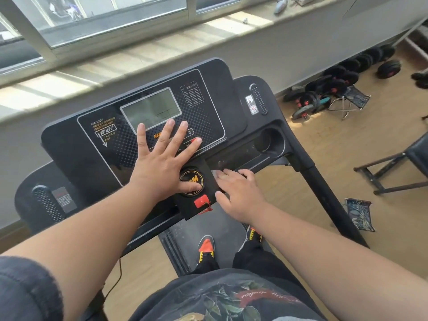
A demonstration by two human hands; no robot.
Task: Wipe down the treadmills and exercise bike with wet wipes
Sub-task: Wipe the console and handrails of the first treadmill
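I stand on a black treadmill whose console (97, 144) fills the middle of the view, with a grey display (151, 108) and a round logo knob (192, 180). My left hand (162, 158) lies flat on the console with fingers spread, thumb on the knob, holding nothing. My right hand (236, 193) presses a pale wet wipe (216, 174) against the console's lower edge, right of the knob; only a corner of the wipe shows under the fingers. A red safety key (202, 202) sits just below the knob.
A window sill (162, 49) runs behind the treadmill. Dumbbells (335, 86) and a small folding stool (352, 100) lie on the wooden floor at the right, with a dark bench (398, 167) nearer. The treadmill's right upright (324, 188) slopes down beside my arm.
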